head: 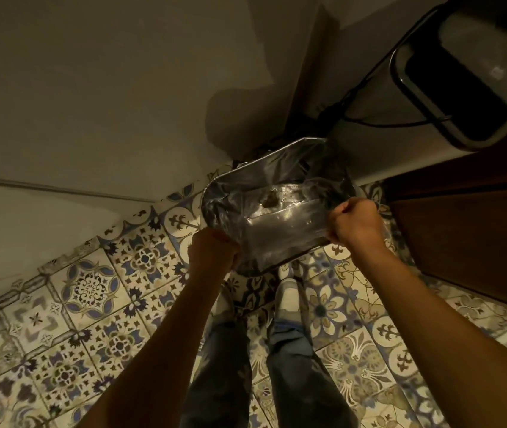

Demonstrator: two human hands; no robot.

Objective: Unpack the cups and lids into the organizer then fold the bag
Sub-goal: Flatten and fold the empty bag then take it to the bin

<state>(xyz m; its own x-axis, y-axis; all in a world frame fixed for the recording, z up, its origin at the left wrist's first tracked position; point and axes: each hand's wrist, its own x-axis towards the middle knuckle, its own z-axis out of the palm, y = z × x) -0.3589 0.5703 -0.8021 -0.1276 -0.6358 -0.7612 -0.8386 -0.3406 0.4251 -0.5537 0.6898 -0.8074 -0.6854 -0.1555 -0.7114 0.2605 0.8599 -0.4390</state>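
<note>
This looks like a home, likely a kitchen corner. Below both grips spreads a floor (91, 304) of ornate patterned tiles in blue and cream. Beyond the grips rises a plain painted wall (107, 88). To the right of them stands a dark wooden cabinet (462, 236) carrying a tabletop appliance (462, 72) with a cord.

Both bare forearms reach forward and down from the bottom of the view, drawing closer toward the hands. The left hand (213, 250) is curled into a fist, its back facing the camera, gripping the near left edge of the bag (276, 208). The right hand (355, 222), also fisted, grips the bag's right edge, a little farther forward. The legs stand below, in jeans.
</note>
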